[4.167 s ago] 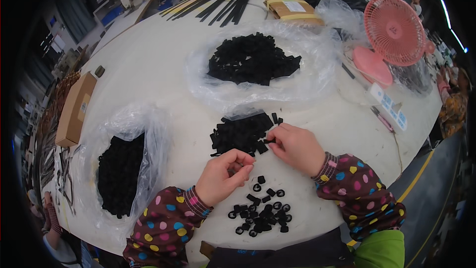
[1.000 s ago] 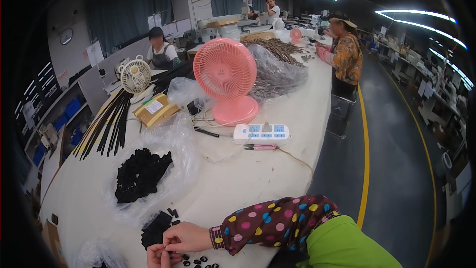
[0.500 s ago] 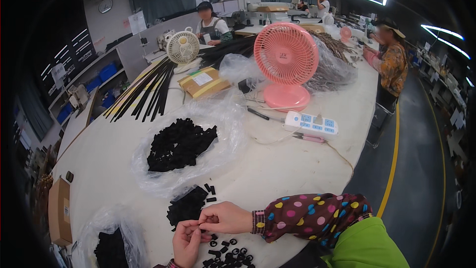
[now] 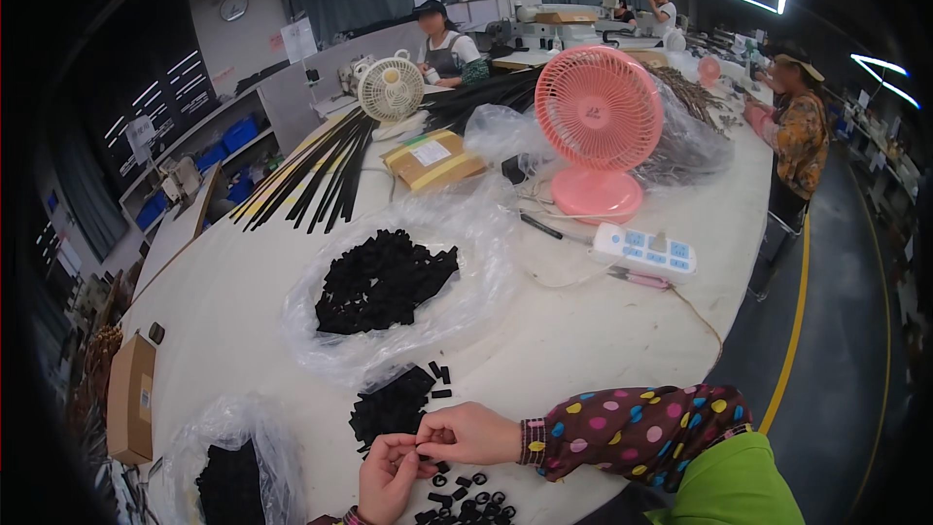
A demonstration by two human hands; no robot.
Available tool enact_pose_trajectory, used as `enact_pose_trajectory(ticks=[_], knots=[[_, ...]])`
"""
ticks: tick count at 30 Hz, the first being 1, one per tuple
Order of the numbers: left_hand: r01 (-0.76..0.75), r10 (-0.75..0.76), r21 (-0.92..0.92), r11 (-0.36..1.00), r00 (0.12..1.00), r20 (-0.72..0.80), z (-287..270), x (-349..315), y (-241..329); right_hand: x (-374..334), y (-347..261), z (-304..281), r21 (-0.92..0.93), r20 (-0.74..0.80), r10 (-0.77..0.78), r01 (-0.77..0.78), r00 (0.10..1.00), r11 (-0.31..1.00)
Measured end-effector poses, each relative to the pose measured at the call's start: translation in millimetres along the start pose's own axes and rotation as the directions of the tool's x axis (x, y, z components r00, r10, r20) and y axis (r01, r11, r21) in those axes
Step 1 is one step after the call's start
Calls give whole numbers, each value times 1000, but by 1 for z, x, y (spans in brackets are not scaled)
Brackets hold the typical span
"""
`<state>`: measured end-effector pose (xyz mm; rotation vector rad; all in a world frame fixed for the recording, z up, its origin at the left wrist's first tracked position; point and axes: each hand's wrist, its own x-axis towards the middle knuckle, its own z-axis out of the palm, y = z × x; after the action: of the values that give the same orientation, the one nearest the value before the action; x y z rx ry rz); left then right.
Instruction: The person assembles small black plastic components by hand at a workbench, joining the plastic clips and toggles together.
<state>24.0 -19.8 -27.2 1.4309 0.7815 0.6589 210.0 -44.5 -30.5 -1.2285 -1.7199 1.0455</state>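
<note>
My left hand (image 4: 389, 476) and my right hand (image 4: 471, 433) meet fingertip to fingertip at the table's near side. Both are closed in a pinch around a small black piece, mostly hidden by the fingers. Just beyond them lies a heap of short black fabric-like pieces (image 4: 391, 408), with a few loose ones at its right. Small black loops (image 4: 476, 506) are scattered on the near side of my hands, some standing as rings.
An open clear bag (image 4: 301, 331) holds a larger black heap; another bag (image 4: 282, 457) stands near left. Farther off are long black strips (image 4: 316, 180), a taped packet (image 4: 432, 160), a pink fan (image 4: 598, 107) and a power strip (image 4: 644, 251). Co-workers sit beyond.
The whole scene has shifted right in the picture as the view turned a little left. My hands remain pinched together, with only slight finger movement.
</note>
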Motion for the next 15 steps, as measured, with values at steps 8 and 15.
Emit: enact_pose_trajectory(ticks=[8, 15], knots=[[30, -32, -104, 994, 999, -12, -4, 2, 1, 3, 6, 5, 304, -103, -69, 97, 992, 948], [8, -10, -107, 994, 1000, -17, -8, 2, -4, 7, -5, -47, -531, -212, -393, 232, 895, 815]])
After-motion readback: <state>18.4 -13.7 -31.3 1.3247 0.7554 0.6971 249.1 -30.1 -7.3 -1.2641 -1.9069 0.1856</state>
